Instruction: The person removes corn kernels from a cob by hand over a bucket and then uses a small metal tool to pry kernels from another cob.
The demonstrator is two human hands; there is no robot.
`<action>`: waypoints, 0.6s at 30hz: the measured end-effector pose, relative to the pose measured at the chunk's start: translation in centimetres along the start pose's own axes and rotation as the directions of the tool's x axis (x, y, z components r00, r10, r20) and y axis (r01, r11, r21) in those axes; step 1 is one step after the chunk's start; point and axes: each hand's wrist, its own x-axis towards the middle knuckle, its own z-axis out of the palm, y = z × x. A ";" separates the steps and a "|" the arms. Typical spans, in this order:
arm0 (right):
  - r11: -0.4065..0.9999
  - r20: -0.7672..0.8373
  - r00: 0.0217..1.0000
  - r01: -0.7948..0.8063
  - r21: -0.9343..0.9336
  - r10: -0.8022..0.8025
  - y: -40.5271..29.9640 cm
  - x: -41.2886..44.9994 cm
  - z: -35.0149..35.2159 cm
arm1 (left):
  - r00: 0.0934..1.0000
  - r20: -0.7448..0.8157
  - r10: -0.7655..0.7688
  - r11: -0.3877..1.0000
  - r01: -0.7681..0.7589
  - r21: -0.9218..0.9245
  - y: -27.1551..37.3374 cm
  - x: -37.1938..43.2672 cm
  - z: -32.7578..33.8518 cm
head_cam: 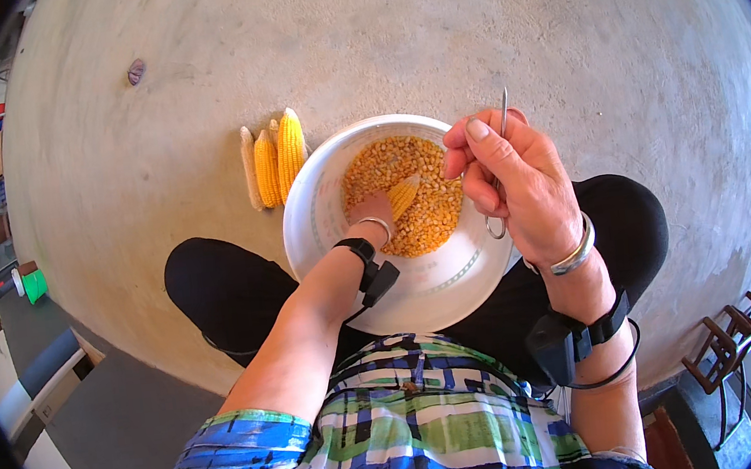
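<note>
A white plastic bucket [465,290] stands between my knees, with loose yellow corn kernels [410,234] covering its bottom. Down inside it, my left hand [370,208] grips a corn cob [404,194] that still bears kernels; the fingers are mostly hidden. Above the bucket's right rim, my right hand [514,173] holds a thin metal spike [505,108] with its point upward. A ring-shaped end of the spike shows below the fingers. To the left of the bucket lie a yellow ear of corn [291,154], a second yellow ear [267,170] and a bare cob [250,169].
Pale concrete floor [395,38] surrounds the bucket. A small dark scrap [136,72] lies at the upper left. Wooden stools [718,345] stand at the lower right, and a green container [35,286] is at the left edge. Black wrist devices [378,281] with cables sit on both my forearms.
</note>
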 end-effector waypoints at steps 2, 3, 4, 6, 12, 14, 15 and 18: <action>1.000 -0.003 1.000 0.015 -0.026 -0.015 0.1 -0.2 -0.1 | 0.999 -0.019 0.050 0.997 -0.051 -0.061 0.6 -0.8 -0.1; 0.999 -0.005 1.000 0.023 -0.023 -0.023 0.2 -0.2 -0.3 | 0.993 -0.043 0.106 0.987 -0.111 -0.120 0.9 -1.5 -0.6; 0.998 0.004 0.999 0.041 -0.040 -0.041 0.3 -0.1 -0.5 | 0.998 0.028 0.064 0.946 -0.051 -0.321 1.1 -2.5 -1.4; 0.998 -0.008 0.999 0.053 -0.044 -0.053 0.3 -0.1 -0.5 | 0.994 0.093 0.063 0.826 0.001 -0.564 0.8 -2.5 -2.1; 0.996 -0.015 0.996 0.092 -0.005 -0.092 0.9 -0.3 0.0 | 0.923 0.003 0.384 0.143 -0.057 -0.988 -2.2 -11.0 -4.1; 0.997 0.021 0.997 0.073 -0.030 -0.072 1.4 -0.3 0.3 | 0.844 -0.107 0.526 0.004 -0.128 -0.992 -3.8 -16.1 -4.6; 0.994 0.035 0.994 0.102 -0.033 -0.101 1.8 -0.3 0.4 | 0.859 -0.147 0.490 -0.034 -0.149 -0.988 -4.3 -17.9 -4.3; 0.999 0.099 0.995 0.006 -0.044 -0.002 3.5 -0.3 1.4 | 0.740 -0.270 0.616 -0.238 -0.151 -0.959 -7.3 -21.4 -2.4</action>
